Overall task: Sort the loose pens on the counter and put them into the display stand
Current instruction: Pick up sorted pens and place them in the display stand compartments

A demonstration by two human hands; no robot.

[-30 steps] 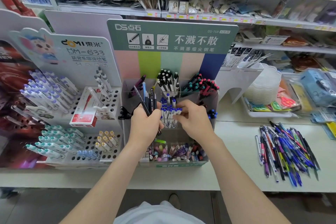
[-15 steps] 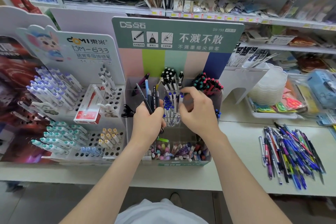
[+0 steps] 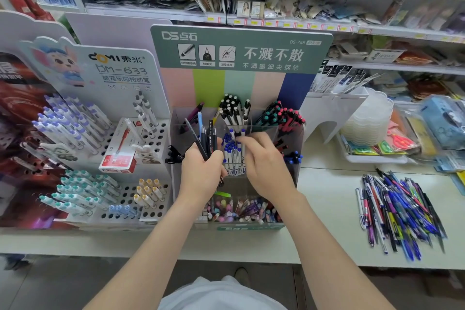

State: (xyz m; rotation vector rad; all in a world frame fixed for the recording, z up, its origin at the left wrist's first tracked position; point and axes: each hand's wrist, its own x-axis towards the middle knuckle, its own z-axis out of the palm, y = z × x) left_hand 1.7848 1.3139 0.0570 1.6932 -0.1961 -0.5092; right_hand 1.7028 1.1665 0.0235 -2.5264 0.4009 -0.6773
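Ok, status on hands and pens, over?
Left hand grips a pen bundle. Right hand pinches a blue-capped pen in the display stand. Loose pile lies on the counter. Nothing blocking.

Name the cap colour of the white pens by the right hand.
Blue caps on the white pens, clearest in the head view.
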